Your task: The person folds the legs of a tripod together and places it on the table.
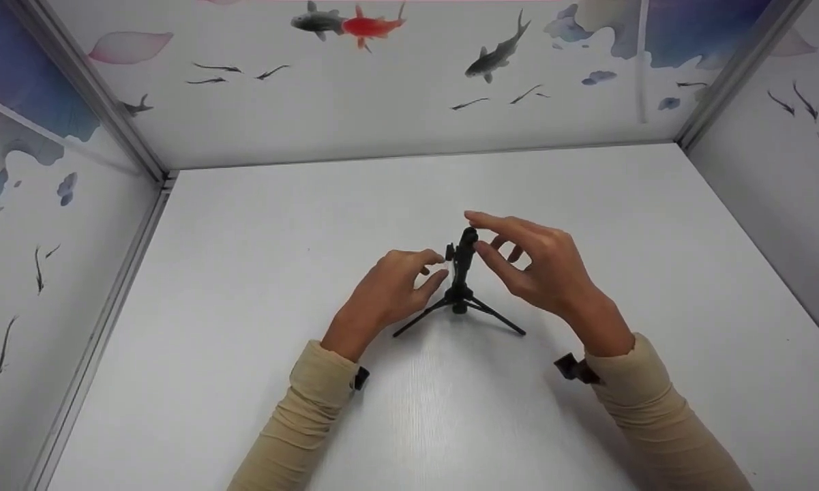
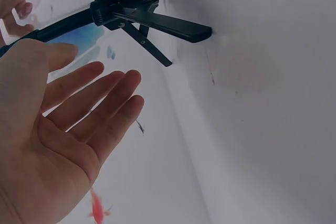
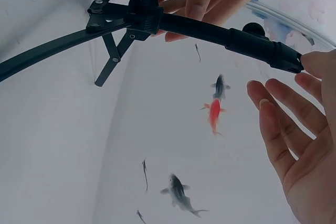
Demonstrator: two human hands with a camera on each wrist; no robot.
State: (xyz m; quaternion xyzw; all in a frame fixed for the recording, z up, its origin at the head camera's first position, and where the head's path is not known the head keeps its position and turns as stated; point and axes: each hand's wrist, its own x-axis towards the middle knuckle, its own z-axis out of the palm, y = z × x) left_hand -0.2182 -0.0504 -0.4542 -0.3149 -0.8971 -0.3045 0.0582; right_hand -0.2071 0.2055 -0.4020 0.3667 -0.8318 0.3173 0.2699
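A small black tripod (image 1: 459, 273) stands upright on the white table, its legs spread. My left hand (image 1: 399, 286) is beside its column on the left, thumb and forefinger near a small side knob (image 1: 449, 252). In the left wrist view the fingers of this hand (image 2: 79, 124) are extended with nothing in the palm. Over at the column's top, my right hand (image 1: 535, 262) has its thumb and forefinger apart around the upper end. Seen from the right wrist, fingertips of that hand (image 3: 294, 124) are right at the column's end (image 3: 287, 59), the other fingers loosely extended.
White panels with painted fish (image 1: 371, 26) stand behind the table and on both sides. Grey metal posts (image 1: 109, 95) join the panels at the corners. A small black wrist camera (image 1: 576, 368) sits at the right sleeve cuff.
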